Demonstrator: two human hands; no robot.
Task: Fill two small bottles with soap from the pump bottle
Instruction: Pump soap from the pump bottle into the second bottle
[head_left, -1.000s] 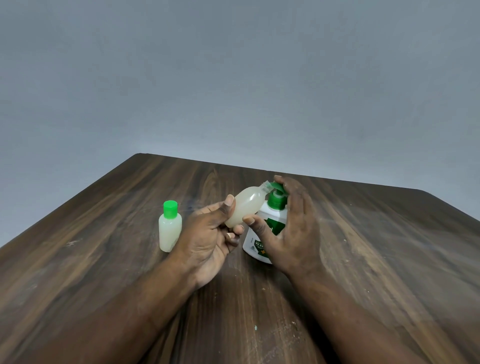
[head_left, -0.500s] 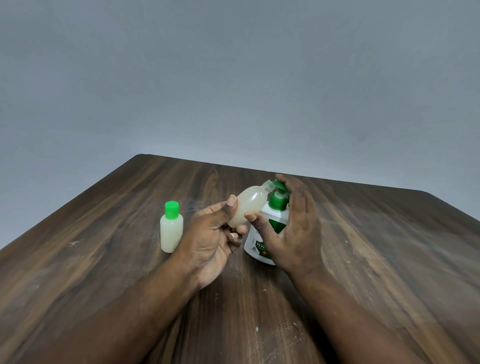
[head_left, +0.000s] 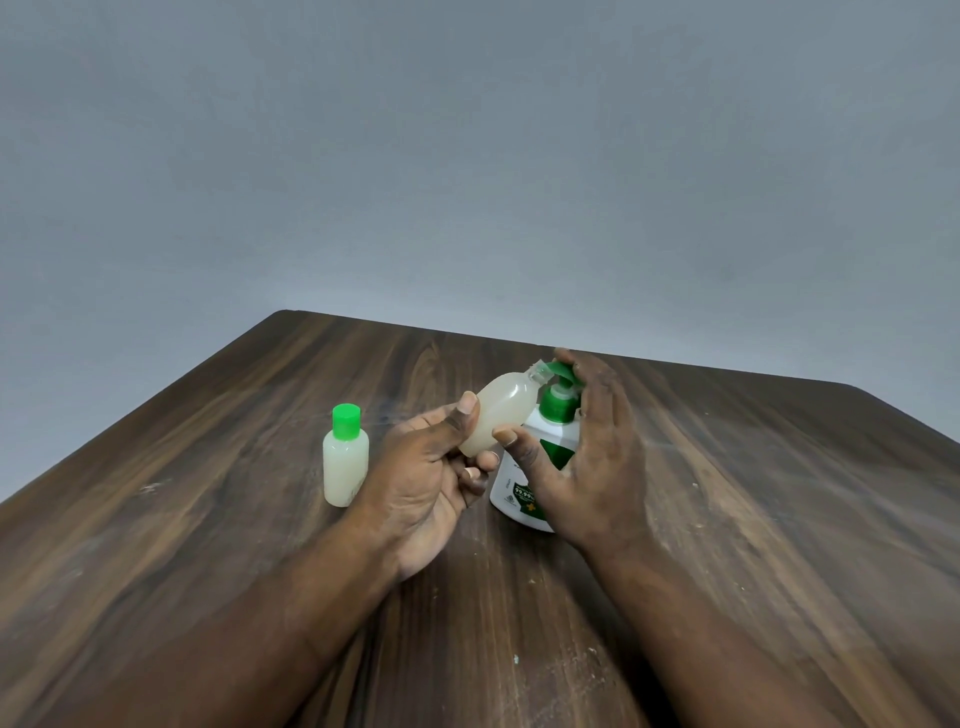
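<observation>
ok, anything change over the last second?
Nothing visibly moved. The left hand still holds the open small bottle tilted, its mouth at the spout of the pump bottle. The right hand rests its fingers on the pump head. The capped small bottle stands on the table. Only the view drifted slightly.

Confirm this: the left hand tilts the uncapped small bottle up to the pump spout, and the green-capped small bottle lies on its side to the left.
Wrong in one respect: the green-capped small bottle stands upright on the table, as the head view shows. The left hand does tilt the uncapped small bottle up to the pump spout.
</observation>
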